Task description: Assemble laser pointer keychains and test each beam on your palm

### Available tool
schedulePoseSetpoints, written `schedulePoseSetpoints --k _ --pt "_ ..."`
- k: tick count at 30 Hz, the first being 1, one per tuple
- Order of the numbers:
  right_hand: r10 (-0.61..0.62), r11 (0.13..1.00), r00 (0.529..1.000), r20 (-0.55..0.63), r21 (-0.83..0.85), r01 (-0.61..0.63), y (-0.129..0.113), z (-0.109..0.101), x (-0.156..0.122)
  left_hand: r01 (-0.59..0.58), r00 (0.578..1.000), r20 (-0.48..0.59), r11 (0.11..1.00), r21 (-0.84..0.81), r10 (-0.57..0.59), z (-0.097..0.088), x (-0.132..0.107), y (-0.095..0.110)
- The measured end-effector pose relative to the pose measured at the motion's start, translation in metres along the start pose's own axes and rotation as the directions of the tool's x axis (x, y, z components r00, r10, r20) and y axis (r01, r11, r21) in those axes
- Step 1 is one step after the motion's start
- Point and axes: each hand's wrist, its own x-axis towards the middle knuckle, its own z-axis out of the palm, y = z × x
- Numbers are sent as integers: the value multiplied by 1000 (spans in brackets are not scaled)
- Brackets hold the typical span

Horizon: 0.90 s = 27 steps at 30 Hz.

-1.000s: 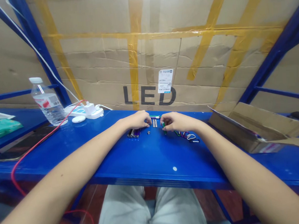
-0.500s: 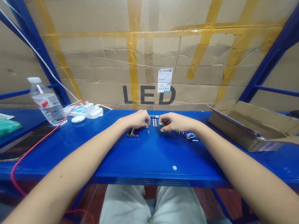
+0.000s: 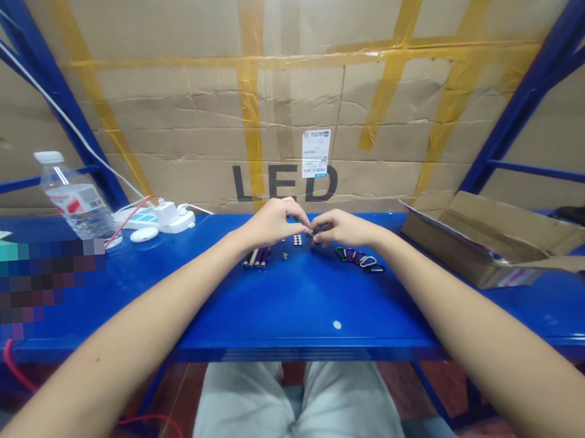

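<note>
My right hand (image 3: pixel 340 228) is closed in a pinch around a small green cylinder (image 3: pixel 313 233), mostly hidden by the fingers. My left hand (image 3: pixel 280 220) meets it from the left, thumb and forefinger pinched at the cylinder's upper end; whatever lies between them is too small to make out. Just below the fingertips, small silvery round pieces (image 3: pixel 297 240) stand in rows on the blue table (image 3: pixel 279 313). A single loose metal piece (image 3: pixel 285 255) lies nearer me. Several dark and purple metal tubes (image 3: pixel 256 258) lie under my left wrist. Several coloured carabiners (image 3: pixel 368 261) rest beside my right wrist.
An open cardboard box (image 3: pixel 479 246) stands on the right. At the left are a water bottle (image 3: pixel 78 204), a white power strip (image 3: pixel 175 219) with cables and a white round case (image 3: pixel 144 235). A large taped carton (image 3: pixel 191 132) walls off the back. One white dot (image 3: pixel 336 324) marks the front.
My left hand has come up and right from the table to the cylinder's end. My right hand has raised the cylinder slightly. The view has shifted a little.
</note>
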Motion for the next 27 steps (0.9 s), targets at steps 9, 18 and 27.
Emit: schedulePoseSetpoints --k 9,18,27 --pt "-46 984 993 -111 168 65 1 1 4 -175 982 -40 971 164 184 10 1 -1" --pt "-80 983 973 -214 146 113 5 2 7 -193 980 -11 962 193 198 13 -1 -4" --pt "-114 978 958 -262 138 154 9 -3 6 -43 998 -29 968 249 52 0 -2 -11"
